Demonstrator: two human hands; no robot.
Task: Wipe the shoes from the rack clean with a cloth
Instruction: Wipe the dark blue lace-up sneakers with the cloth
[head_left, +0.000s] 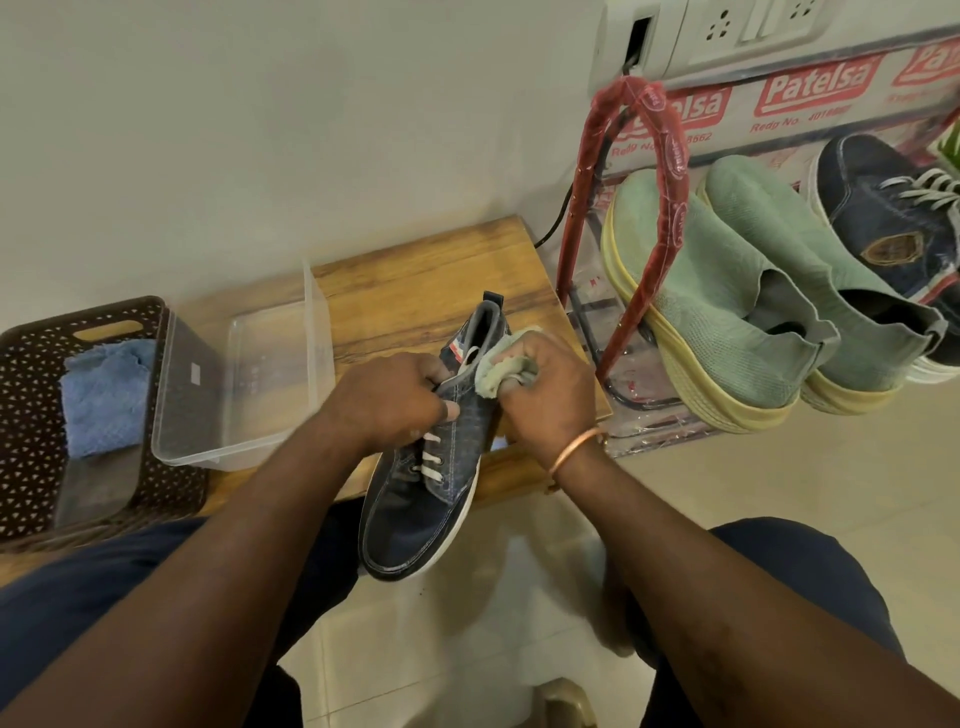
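left hand (395, 402) fingers pinch the denim shoe (431, 467) steady above the counter (415, 275); right hand (545, 395) fingers clutch the cloth (501, 364), rubbing its collar.

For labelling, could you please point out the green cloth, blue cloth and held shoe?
Green cloth (497, 373): head view, lower fold.
Blue cloth (106, 397): head view, middle.
Held shoe (410, 530): head view, toe.

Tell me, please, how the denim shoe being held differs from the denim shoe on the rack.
The held shoe is off the rack, gripped by the left hand, toe towards the camera; the rack shoe sits on it beside the green shoes, toe towards the wall. The right hand presses a green cloth to the held shoe; no hand touches the rack shoe. Both are dark denim with pale laces and white soles.
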